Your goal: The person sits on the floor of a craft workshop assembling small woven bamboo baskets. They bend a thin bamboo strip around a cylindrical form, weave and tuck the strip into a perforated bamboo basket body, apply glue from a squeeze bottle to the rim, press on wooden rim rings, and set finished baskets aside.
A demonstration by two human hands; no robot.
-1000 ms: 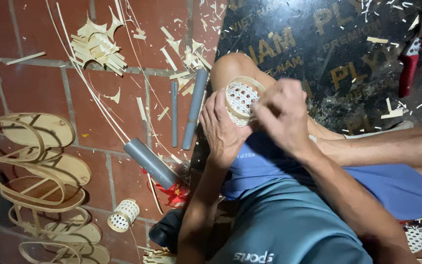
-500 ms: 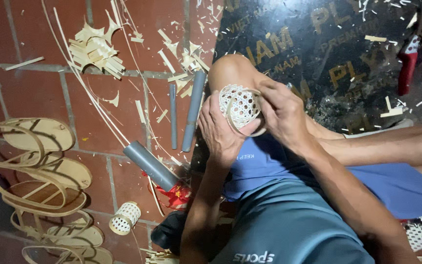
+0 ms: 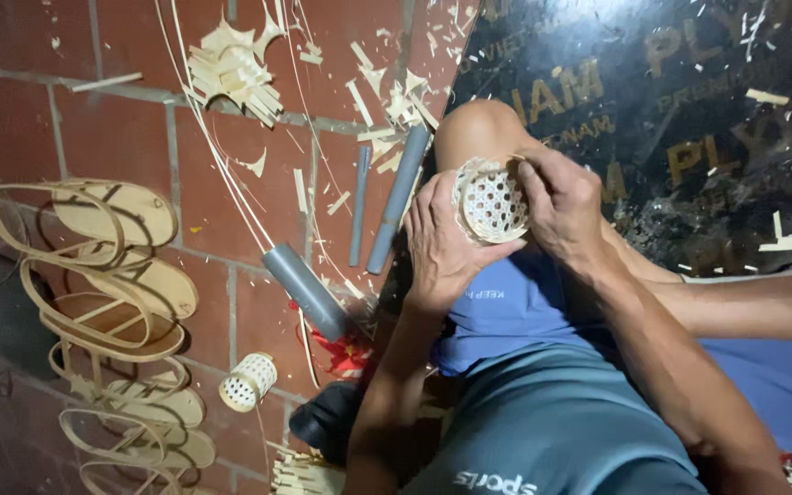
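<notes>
The small woven basket (image 3: pixel 490 202) sits between my two hands, just above my raised knee (image 3: pixel 480 128), its open lattice bottom turned towards the camera. My left hand (image 3: pixel 440 243) cups it from below, palm and thumb closed against its side wall. My right hand (image 3: pixel 561 206) closes over the rim from the other side, fingers curled onto the edge, so both hands hold the basket and nothing else. To work the rim well, I judge the left hand should stay as a steady cradle while the right fingers press the strips in a little at a time, turning the basket instead of twisting it, since thin lattice could buckle if squeezed hard. On the brick floor (image 3: pixel 121 119) lie grey tubes (image 3: pixel 305 291), a second little basket (image 3: pixel 248 381), bamboo offcuts (image 3: pixel 231 69) and a stack of bent bamboo loops (image 3: pixel 103 275), all well apart from my hands
</notes>
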